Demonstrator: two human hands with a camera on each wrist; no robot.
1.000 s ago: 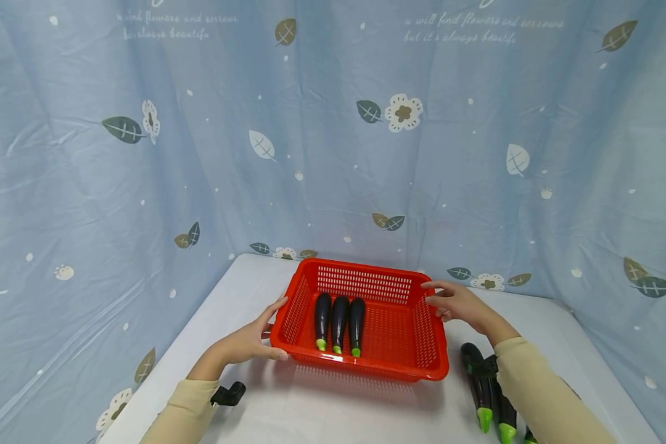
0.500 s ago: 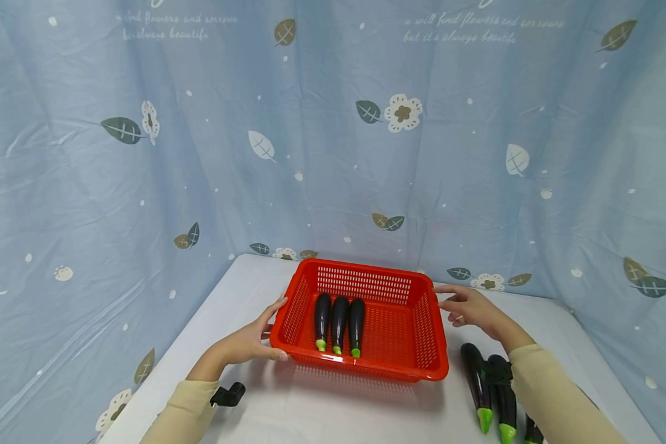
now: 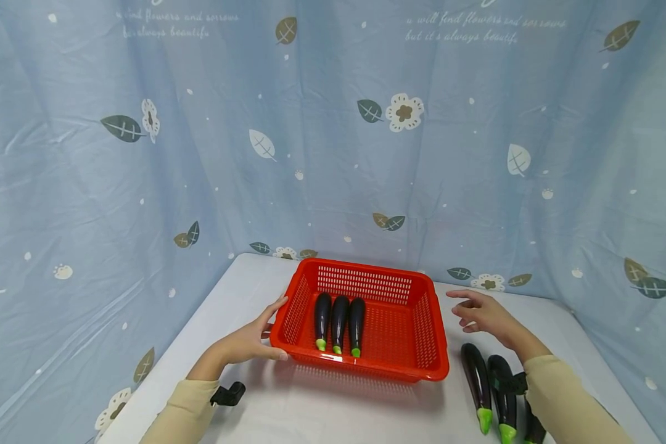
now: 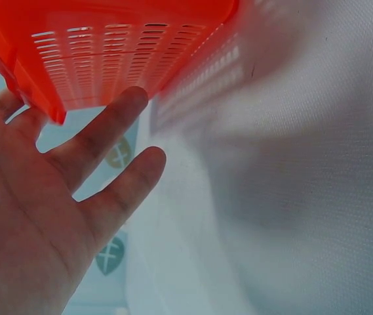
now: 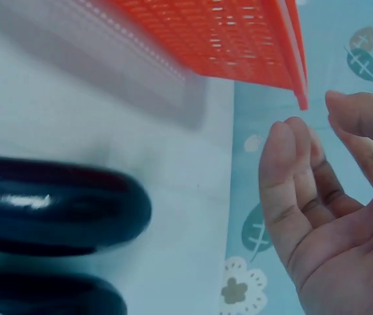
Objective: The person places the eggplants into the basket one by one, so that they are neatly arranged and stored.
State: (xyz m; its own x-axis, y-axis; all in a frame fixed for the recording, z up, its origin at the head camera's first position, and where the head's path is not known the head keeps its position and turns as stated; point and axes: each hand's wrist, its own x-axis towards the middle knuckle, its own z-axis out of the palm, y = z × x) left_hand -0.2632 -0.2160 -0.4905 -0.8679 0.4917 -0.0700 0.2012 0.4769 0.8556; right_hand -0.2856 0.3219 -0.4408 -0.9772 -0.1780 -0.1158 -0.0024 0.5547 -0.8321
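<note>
A red plastic basket (image 3: 399, 320) stands on the white table with three dark purple eggplants (image 3: 339, 324) side by side in its left half, green ends toward me. My left hand (image 3: 244, 341) touches the basket's left front corner with fingers spread and fairly straight. In the left wrist view two fingers (image 4: 127, 180) extend below the rim, while others pass partly out of sight behind it. My right hand (image 3: 485, 314) hovers off the basket's right side, holding nothing, its index finger extended and the other fingers loosely bent. Below it on the table lies an eggplant (image 3: 477, 385).
Beside that eggplant lies another eggplant (image 3: 502, 394), and a third eggplant (image 3: 533, 425) is partly covered by my right sleeve (image 3: 571, 394). A blue curtain (image 3: 333, 154) with leaf and flower prints hangs behind and beside the white table (image 3: 311, 407).
My right hand has drawn away from the basket's right rim toward the right, uncovering more of the eggplants on the table. The left hand and the basket have stayed in place.
</note>
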